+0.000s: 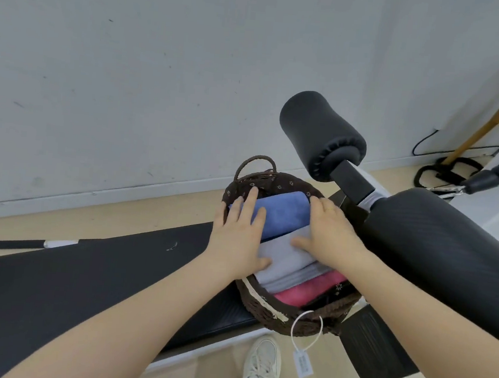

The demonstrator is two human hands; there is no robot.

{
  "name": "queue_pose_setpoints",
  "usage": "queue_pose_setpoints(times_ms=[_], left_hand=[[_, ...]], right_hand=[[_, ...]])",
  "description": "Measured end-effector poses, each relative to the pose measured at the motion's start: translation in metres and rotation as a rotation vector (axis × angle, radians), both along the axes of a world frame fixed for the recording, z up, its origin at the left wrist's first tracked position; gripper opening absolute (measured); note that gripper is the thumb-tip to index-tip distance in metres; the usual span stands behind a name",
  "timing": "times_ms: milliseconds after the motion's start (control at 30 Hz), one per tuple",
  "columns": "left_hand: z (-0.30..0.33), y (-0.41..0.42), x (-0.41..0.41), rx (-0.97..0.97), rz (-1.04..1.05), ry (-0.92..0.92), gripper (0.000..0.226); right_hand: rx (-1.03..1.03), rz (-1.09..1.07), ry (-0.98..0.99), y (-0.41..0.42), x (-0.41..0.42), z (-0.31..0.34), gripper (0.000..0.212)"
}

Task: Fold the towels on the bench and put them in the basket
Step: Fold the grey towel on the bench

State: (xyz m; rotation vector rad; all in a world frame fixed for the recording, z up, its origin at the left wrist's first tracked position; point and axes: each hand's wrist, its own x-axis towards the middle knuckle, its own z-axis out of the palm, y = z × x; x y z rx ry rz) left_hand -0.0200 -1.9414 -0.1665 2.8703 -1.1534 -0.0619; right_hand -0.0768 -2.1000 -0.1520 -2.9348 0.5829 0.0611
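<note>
A dark brown wicker basket (265, 306) stands on the black padded bench (68, 275) at its right end. Inside lie three folded towels side by side: a blue towel (285, 213) farthest away, a grey towel (288, 266) in the middle, a pink towel (309, 289) nearest me. My left hand (240, 233) lies flat, fingers spread, across the left ends of the blue and grey towels. On the right ends of the same two towels my right hand (327, 230) presses down. Neither hand grips anything.
Two black foam rollers (319, 131) of the bench stand right of the basket. A white tag on a loop (302, 365) hangs from the basket's near rim. My white shoe (263, 362) is on the floor below. A wall runs behind; cables and a wooden frame (489, 119) sit far right.
</note>
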Motion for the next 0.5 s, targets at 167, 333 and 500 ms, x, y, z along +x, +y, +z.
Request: queue_pose_setpoints(times_ms=[167, 333, 500], left_hand=[[-0.004, -0.004, 0.013, 0.107, -0.061, 0.216, 0.103], [-0.008, -0.002, 0.018, 0.132, -0.082, 0.221, 0.112], [-0.006, -0.003, 0.016, 0.22, -0.086, 0.221, 0.116]], right_hand=[[0.033, 0.301, 0.282, 0.03, 0.013, -0.015, 0.068], [0.041, 0.323, 0.448, 0.009, 0.01, -0.019, 0.077], [0.069, 0.216, 0.535, -0.02, -0.013, -0.016, 0.086]])
